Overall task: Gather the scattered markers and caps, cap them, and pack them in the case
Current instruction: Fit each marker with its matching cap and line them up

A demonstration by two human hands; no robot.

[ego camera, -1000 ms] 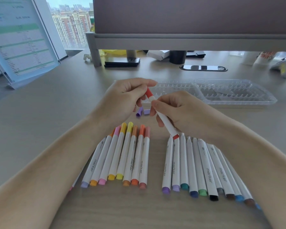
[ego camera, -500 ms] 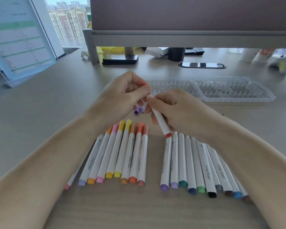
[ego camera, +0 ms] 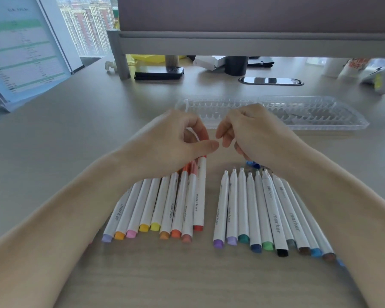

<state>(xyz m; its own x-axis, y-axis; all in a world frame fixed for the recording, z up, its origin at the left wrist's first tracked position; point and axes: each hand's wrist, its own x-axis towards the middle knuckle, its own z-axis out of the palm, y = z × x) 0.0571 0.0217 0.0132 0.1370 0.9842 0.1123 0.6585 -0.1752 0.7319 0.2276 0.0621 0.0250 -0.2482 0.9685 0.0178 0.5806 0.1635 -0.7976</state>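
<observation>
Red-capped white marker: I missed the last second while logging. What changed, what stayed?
The red-capped white marker, earlier held by both hands, now lies at the right end of the left row of capped markers. The left hand and right hand hover above, fingers curled. The right row of uncapped markers and the clear plastic case stayed put.

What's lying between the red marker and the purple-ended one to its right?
Nothing: in the head view, only bare desk separates the red marker from the purple-ended marker.
</observation>
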